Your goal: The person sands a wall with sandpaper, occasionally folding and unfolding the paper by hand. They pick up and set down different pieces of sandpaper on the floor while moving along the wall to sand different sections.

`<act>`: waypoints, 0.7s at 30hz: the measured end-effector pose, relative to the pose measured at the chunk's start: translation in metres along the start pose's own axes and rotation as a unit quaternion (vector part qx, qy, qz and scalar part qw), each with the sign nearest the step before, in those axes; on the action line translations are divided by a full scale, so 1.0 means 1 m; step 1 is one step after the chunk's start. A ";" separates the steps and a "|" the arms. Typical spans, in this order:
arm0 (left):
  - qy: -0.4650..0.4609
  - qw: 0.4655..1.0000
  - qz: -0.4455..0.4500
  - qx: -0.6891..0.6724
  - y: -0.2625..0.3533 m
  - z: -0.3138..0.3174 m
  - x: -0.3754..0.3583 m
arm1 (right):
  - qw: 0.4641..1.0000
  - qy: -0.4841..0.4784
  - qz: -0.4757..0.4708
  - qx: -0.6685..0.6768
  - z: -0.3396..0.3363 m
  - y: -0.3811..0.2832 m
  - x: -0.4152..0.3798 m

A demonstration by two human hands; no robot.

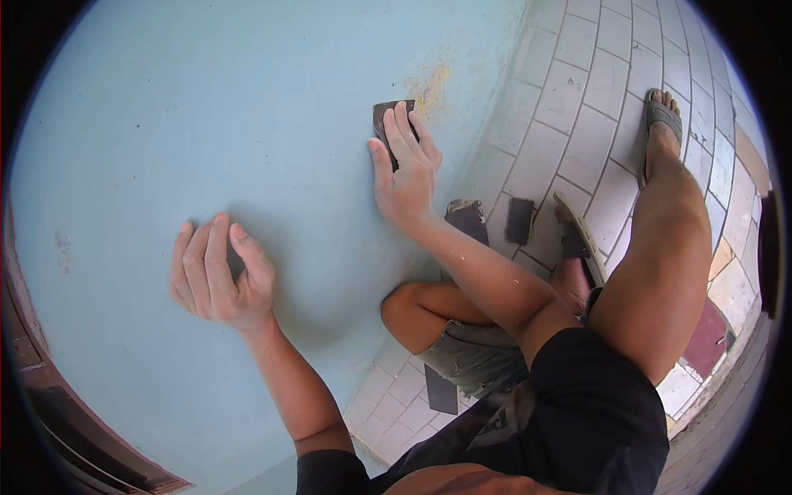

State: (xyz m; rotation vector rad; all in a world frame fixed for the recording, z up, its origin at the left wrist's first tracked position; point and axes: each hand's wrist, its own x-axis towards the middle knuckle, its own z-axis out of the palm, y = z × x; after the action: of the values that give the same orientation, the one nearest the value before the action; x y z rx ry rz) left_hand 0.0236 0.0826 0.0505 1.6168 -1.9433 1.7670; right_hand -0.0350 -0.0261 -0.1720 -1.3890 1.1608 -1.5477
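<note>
My right hand (406,177) presses a dark piece of sandpaper (383,115) flat against the light blue wall (272,99), fingers stretched over it and the thumb apart at its left side. Just above and to the right of the sandpaper is a yellowish, worn patch (432,87) in the paint. Lower on the left, my left hand (221,276) is close against the wall with its fingers loosely bent and the thumb apart. Nothing shows in it, though its palm is hidden. Pale dust covers both hands.
A small dark block (519,220) and a larger dark piece with a worn end (467,216) lie on the white tiled floor (561,91) by my sandalled feet. Another dark strip (441,392) is below my bent knee. A brown frame (62,404) borders the wall at lower left.
</note>
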 end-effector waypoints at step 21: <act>-0.001 1.000 -0.003 0.006 0.005 0.006 -0.004 | 0.996 -0.024 0.080 0.026 -0.016 0.006 0.033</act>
State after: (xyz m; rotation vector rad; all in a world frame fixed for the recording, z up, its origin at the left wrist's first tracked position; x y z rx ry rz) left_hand 0.0256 0.0796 0.0422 1.6257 -1.9309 1.7784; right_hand -0.0558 -0.0562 -0.1671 -1.2613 1.1654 -1.4154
